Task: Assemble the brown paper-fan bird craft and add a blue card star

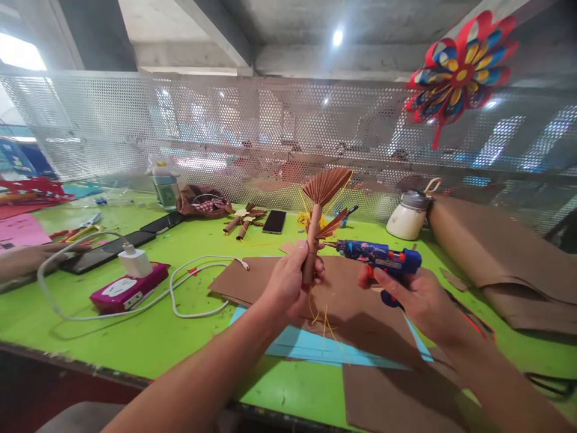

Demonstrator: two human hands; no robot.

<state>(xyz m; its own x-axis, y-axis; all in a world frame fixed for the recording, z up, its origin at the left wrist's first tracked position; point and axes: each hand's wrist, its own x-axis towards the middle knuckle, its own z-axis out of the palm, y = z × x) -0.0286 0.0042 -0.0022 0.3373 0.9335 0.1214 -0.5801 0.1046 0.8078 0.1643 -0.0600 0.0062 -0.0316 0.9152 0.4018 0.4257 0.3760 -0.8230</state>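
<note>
Gripping the paper tube (312,249) above the brown paper (351,294), your left hand (292,273) could get burned if the glue gun (383,255), aimed close beside it, slips within your right hand (417,297), which is wrapped around the gun.

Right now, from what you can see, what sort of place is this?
Probably a craft workshop or classroom: a blue glue gun, a pleated brown paper piece and a large, many-coloured flower decoration suggest it.

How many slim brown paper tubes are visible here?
3: one held tube in the left hand, and two loose tubes on the green table, left of the centre phone. More may be hidden.
</note>
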